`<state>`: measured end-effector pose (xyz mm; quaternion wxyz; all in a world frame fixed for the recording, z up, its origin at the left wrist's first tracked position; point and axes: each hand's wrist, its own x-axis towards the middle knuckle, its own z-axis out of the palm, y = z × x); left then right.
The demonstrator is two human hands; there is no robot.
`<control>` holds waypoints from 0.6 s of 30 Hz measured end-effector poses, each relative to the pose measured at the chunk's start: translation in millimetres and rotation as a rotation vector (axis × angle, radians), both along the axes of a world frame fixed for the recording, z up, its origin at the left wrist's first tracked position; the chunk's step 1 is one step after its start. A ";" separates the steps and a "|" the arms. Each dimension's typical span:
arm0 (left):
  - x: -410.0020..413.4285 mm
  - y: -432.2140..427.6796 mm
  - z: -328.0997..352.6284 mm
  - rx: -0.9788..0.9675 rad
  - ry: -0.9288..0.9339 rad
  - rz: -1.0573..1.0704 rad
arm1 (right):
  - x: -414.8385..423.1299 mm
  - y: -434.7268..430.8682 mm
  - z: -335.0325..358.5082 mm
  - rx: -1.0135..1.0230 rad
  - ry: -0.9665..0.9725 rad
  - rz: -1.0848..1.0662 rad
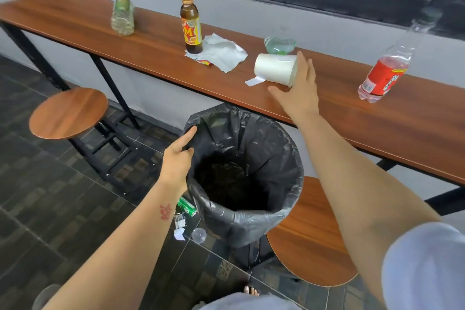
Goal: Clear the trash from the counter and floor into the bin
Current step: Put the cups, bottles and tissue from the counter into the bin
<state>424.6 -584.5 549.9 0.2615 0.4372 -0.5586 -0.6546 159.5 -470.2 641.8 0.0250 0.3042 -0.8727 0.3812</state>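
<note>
A bin [289, 184] lined with a black bag stands below the wooden counter [377, 118]. My left hand [177, 156] grips the bag's rim on the left side. My right hand [299, 90] is spread open over the counter, its fingers touching the open end of a white paper cup [274, 68] that lies on its side. Also on the counter are a brown glass bottle [191, 24], crumpled white paper [224, 53], a crushed green bottle [280, 45], a clear bottle lying down [122, 16] and a red-labelled plastic bottle [385, 75]. On the floor lie a green can [187, 206], scraps [180, 228] and a clear cup [199, 235].
A round wooden stool [68, 112] stands at the left, a second stool [309, 241] sits right behind the bin. The counter rests on black metal legs against a grey wall. The floor is dark tile. My toes [251, 290] show at the bottom.
</note>
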 end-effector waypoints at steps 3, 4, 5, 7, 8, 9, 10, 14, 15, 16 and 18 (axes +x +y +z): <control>-2.4 -5.8 0.4 -0.020 -0.038 0.014 | -6.4 -4.3 2.3 -0.138 0.057 0.007; -2.9 -6.6 1.2 -0.021 -0.046 0.019 | -6.7 -4.5 2.9 -0.163 0.052 0.002; -3.2 -7.1 2.3 -0.019 -0.047 0.022 | -6.7 -4.4 3.4 -0.176 0.040 -0.005; -3.4 -7.3 4.4 -0.015 -0.039 0.022 | -6.8 -3.0 4.1 -0.195 0.036 -0.018; -3.2 -7.1 5.6 -0.014 -0.036 0.020 | -6.4 -1.8 4.7 -0.209 0.040 -0.025; -2.7 -6.9 7.0 -0.013 -0.033 0.019 | -5.4 -0.6 5.4 -0.224 0.044 -0.030; -2.2 -7.0 8.4 -0.011 -0.029 0.018 | -3.5 0.5 6.2 -0.240 0.049 -0.033; 3.3 -8.0 13.9 -0.003 -0.017 0.015 | 11.0 5.2 8.4 -0.279 0.063 -0.051; 5.0 -8.4 14.9 0.006 -0.003 0.012 | 17.2 7.4 8.2 -0.309 0.068 -0.052; 6.8 -8.6 15.8 0.012 0.009 0.011 | 24.5 10.0 7.7 -0.360 0.075 -0.061; 10.0 -7.9 17.6 0.013 0.015 0.017 | 41.0 17.9 5.6 -0.483 0.083 -0.094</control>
